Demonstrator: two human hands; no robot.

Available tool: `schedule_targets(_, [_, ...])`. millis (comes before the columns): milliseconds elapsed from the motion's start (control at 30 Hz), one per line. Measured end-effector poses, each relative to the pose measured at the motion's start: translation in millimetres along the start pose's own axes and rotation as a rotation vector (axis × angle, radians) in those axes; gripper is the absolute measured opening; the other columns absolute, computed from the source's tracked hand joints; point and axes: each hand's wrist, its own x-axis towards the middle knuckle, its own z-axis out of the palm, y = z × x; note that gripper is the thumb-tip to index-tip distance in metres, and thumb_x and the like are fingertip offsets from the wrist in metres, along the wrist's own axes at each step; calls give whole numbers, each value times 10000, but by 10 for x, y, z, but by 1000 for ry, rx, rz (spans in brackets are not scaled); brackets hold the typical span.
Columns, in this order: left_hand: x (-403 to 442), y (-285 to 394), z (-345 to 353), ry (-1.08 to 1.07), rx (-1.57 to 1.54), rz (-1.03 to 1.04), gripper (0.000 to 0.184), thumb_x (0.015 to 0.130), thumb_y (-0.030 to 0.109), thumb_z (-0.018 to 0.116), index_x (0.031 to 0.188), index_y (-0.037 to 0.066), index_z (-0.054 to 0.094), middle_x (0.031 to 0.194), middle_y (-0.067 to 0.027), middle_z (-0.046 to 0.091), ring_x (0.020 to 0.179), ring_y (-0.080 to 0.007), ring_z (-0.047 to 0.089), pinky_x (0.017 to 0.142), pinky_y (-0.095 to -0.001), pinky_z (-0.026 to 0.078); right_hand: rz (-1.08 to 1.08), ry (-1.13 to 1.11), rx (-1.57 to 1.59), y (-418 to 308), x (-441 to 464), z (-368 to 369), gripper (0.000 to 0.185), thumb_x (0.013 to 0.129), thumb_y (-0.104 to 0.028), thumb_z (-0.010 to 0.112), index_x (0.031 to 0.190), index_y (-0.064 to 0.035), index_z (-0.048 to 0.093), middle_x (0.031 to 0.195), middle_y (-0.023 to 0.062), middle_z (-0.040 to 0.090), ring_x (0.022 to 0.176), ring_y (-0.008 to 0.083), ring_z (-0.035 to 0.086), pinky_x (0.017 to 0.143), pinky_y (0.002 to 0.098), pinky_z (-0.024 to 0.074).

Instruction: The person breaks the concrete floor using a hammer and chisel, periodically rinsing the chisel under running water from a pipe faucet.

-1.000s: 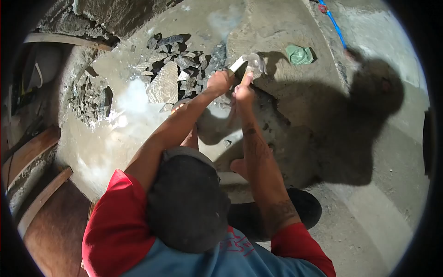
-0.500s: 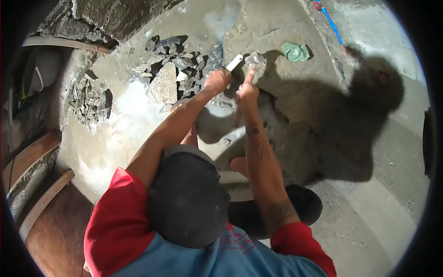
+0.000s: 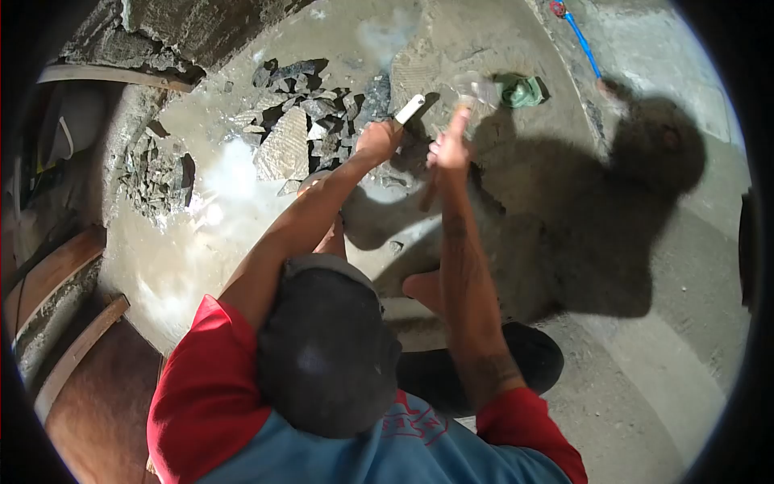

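1. The left hand [image 3: 377,143] is clenched around a pale, narrow, straight bar [image 3: 409,110], which sticks out towards 1 o'clock; its lower end is hidden. Little of it clears the fist, so an off-centre blow could catch the knuckles.
2. The right hand [image 3: 449,152], at the left hand's 3 o'clock, grasps the brown handle of a pale-headed hammer [image 3: 466,102]. The head, blurred, lies at this hand's 1 o'clock. A slack or sweaty grip might let it twist and glance off.
3. A crumpled green plastic bag [image 3: 522,91] lies at the hammer head's 3 o'clock, close in view; whether they touch, I cannot tell. A wide swing could snag it.
4. A heap of jagged grey stone pieces [image 3: 322,109] spreads at the left hand's 10 o'clock. Stray chips could cut the uncovered forearms.
5. A broad dark shadow [image 3: 597,218] covers the concrete floor [image 3: 677,355] towards the right hand's 4 o'clock; poor light could spoil the aim.
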Motion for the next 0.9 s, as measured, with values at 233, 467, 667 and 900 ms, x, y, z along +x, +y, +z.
schedule_targets(233, [49, -40, 7, -5, 32, -49, 425, 857, 414, 514, 996, 28, 627, 971, -262, 628, 950, -404, 606, 833, -483, 485, 94, -25, -247, 594, 83, 109, 637, 878, -611, 443, 548, -67, 419, 482, 19, 400, 361, 132, 383, 369, 277, 303])
schedule_targets(467, [-7, 71, -353, -42, 123, -219, 423, 869, 399, 486, 1024, 37, 643, 1042, -194, 642, 992, -331, 627, 859, -412, 500, -127, -8, -26, 122, -338, -93, 649, 871, -683, 338, 607, -95, 409, 478, -5, 350, 372, 105, 338, 354, 261, 260])
schedule_targets(667, [-169, -47, -999, 208, 143, -256, 378, 860, 377, 493, 988, 64, 661, 937, -193, 668, 887, -350, 655, 797, -412, 517, -71, 68, -126, 265, -597, -364, 650, 891, -660, 313, 603, -90, 432, 471, 5, 367, 366, 121, 348, 358, 271, 278])
schedule_targets(900, [-115, 250, -759, -481, 176, -178, 602, 818, 561, 507, 1079, 32, 630, 1031, -224, 638, 1009, -335, 619, 855, -419, 489, -53, -19, -156, 610, -666, -451, 637, 913, -626, 296, 587, -95, 428, 453, 5, 362, 356, 122, 368, 347, 269, 272])
